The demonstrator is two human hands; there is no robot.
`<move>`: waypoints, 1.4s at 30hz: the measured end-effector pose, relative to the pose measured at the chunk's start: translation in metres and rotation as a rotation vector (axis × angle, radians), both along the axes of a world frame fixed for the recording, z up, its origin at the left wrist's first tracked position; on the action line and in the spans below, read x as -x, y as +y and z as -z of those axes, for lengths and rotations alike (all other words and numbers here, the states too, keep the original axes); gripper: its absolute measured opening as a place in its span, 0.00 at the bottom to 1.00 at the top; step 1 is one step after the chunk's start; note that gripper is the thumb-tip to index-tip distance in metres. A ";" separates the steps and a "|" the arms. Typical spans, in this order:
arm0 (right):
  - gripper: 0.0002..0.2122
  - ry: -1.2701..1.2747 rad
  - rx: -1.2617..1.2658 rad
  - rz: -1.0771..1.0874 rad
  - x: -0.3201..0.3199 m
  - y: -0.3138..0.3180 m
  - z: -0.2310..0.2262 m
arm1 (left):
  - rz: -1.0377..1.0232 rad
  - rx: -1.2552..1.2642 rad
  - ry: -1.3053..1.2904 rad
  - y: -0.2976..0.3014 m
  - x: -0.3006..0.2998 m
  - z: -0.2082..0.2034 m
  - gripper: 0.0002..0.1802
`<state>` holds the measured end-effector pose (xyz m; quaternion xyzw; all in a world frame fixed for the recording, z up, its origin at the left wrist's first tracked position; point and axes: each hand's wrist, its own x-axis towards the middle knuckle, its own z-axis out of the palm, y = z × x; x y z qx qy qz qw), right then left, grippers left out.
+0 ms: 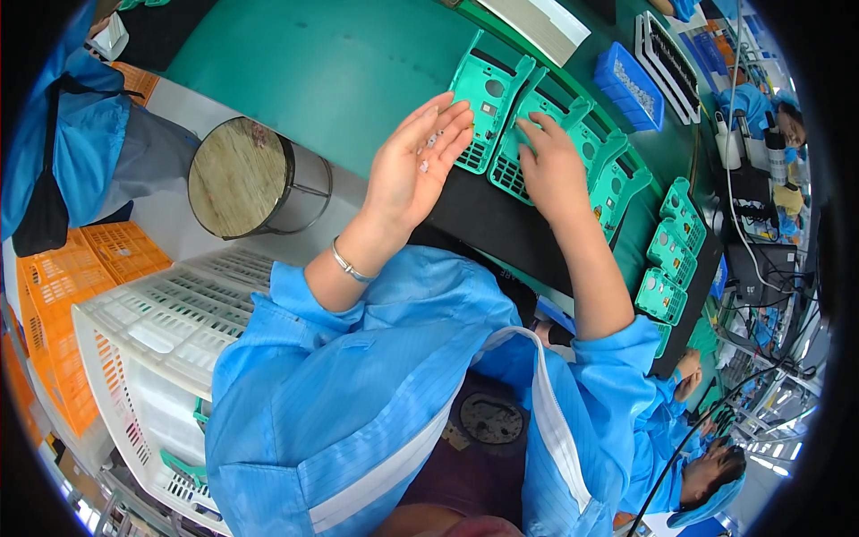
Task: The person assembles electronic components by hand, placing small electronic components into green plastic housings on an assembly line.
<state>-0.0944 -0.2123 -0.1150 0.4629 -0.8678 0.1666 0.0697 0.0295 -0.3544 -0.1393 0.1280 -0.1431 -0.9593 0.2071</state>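
Note:
Cupped with its palm up, my left hand holds several small white parts on the palm and fingers. Its fingertips are beside a green plastic housing with a round hole and a slotted grille. My right hand is over a second green housing, thumb and index finger apart. Whether its fingertips touch that housing I cannot tell, and nothing shows between them. More green housings of the same kind stand in a row to the right, partly behind my right hand.
A blue bin of small pale parts stands at the back right, beside a white tray. Smaller green housings lie farther right. Left of me are a round stool, a white crate and orange crates. Other people sit at both sides.

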 end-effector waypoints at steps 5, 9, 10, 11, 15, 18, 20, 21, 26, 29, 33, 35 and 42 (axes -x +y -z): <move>0.07 -0.062 0.169 -0.201 -0.050 -0.029 -0.027 | 0.041 -0.041 0.019 0.001 -0.006 0.003 0.22; 0.08 0.073 0.149 -0.370 -0.048 -0.048 -0.030 | 0.066 -0.003 0.026 0.001 -0.007 0.002 0.23; 0.08 0.072 0.150 -0.374 -0.047 -0.049 -0.029 | 0.083 0.023 0.031 0.002 -0.007 0.002 0.23; 0.08 0.103 0.082 -0.378 -0.044 -0.049 -0.028 | 0.100 0.049 0.035 0.002 -0.007 0.002 0.23; 0.04 0.157 -0.162 -0.347 -0.043 -0.053 -0.033 | 0.124 0.055 -0.006 0.000 -0.009 -0.005 0.23; 0.05 0.040 -0.049 -0.365 -0.036 -0.056 -0.030 | 0.136 0.028 -0.001 -0.004 -0.008 0.000 0.23; 0.08 -0.365 0.028 -0.085 -0.026 -0.059 -0.033 | 0.094 0.012 0.012 -0.007 -0.007 0.003 0.23; 0.11 -0.608 0.055 0.140 -0.016 -0.063 -0.032 | 0.092 0.011 0.012 -0.009 -0.007 0.004 0.23; 0.11 -0.870 -0.005 0.288 0.005 -0.087 -0.031 | -0.076 0.063 -0.092 -0.026 -0.009 0.018 0.19; 0.11 -0.919 -0.038 0.297 0.012 -0.099 -0.026 | -0.085 0.043 -0.109 -0.027 -0.008 0.026 0.17; 0.10 -0.939 -0.085 0.295 0.023 -0.106 -0.017 | -0.068 0.030 -0.104 -0.027 -0.008 0.027 0.15; 0.10 -0.943 -0.111 0.284 0.025 -0.109 -0.016 | -0.066 0.039 -0.101 -0.027 -0.009 0.027 0.15; 0.10 -0.915 -0.282 0.274 0.032 -0.125 -0.028 | -0.050 0.062 -0.095 -0.030 -0.008 0.027 0.15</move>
